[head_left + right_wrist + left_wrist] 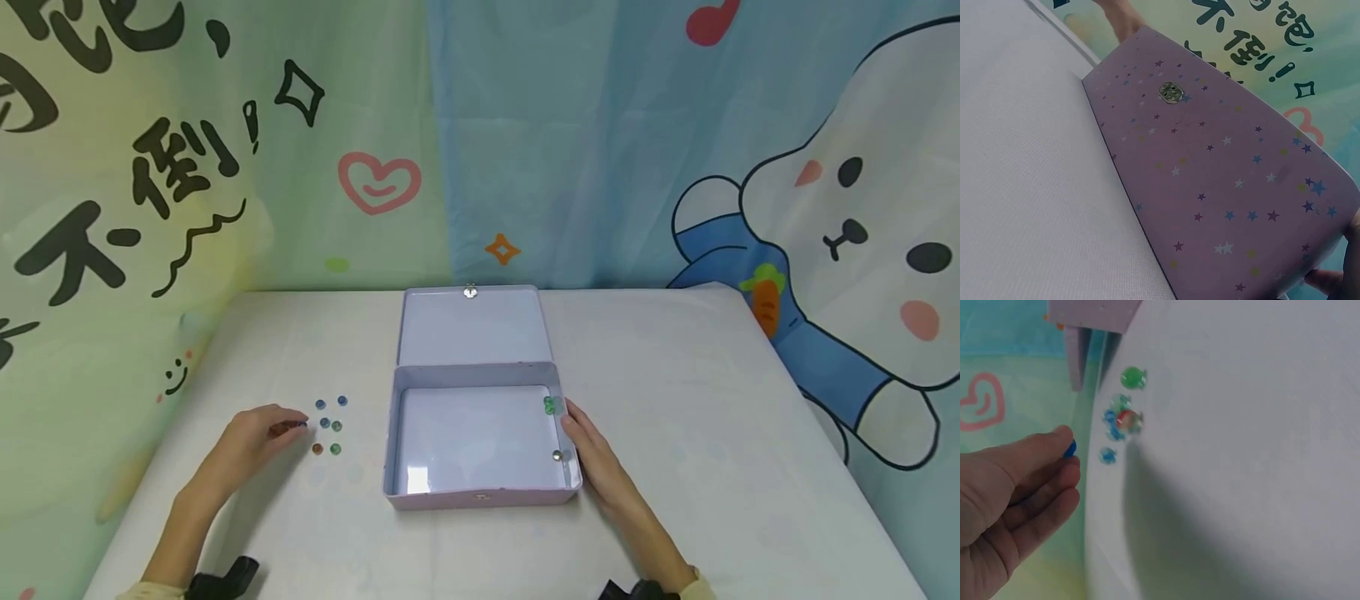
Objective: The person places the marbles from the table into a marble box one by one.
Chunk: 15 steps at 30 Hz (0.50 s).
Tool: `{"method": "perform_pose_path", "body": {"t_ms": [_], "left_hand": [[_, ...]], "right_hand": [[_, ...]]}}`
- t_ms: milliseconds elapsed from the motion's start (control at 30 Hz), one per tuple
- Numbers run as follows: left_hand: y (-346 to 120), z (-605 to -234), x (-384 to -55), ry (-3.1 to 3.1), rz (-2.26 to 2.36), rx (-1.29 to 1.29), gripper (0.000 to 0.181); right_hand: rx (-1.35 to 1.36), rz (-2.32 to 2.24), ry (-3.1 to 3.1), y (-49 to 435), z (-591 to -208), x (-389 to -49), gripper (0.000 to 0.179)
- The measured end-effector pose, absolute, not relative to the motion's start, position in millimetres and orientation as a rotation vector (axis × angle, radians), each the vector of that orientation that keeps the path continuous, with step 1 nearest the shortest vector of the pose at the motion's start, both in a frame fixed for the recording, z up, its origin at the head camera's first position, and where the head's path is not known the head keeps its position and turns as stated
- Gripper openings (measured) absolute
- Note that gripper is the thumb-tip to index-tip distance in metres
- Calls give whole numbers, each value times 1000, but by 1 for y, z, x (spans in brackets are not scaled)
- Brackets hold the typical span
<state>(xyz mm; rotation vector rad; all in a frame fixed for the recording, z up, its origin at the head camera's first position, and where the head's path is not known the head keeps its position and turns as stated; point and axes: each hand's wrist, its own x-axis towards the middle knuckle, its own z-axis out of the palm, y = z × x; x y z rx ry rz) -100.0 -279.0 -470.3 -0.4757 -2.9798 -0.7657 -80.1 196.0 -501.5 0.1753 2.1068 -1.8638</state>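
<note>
Between thumb and fingertips, my left hand [258, 442] pinches a blue marble [1070, 449], held up at the left of the table. Just right of that hand lie several loose glass marbles: blue ones [320, 404], green ones [335, 449] and a reddish-brown one [318, 448]. A lilac box [483, 501] with small stars on its outside stands with its lid [472, 327] laid back. My right hand [603, 462] holds the box by its right wall. Inside, along that wall, sit green marbles [549, 405] and a clear-looking marble [557, 455].
A white cloth covers the table [705, 400]. Behind it hangs a printed curtain [510, 150] with a cartoon animal. A metal clasp plate [1171, 92] is on the box's front wall.
</note>
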Motion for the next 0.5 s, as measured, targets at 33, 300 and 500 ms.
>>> {"method": "perform_pose_path", "body": {"t_ms": [33, 300, 500], "left_hand": [[-278, -469, -101, -2963, -787, -488, 17], [-260, -450, -104, -2826, -862, -692, 18], [-241, -434, -115, -2752, -867, -802, 16]], "right_hand": [[172, -1867, 2106, 196, -501, -80, 61], [166, -1870, 2107, 197, -506, -80, 61], [185, -1848, 2122, 198, -504, -79, 63]]}}
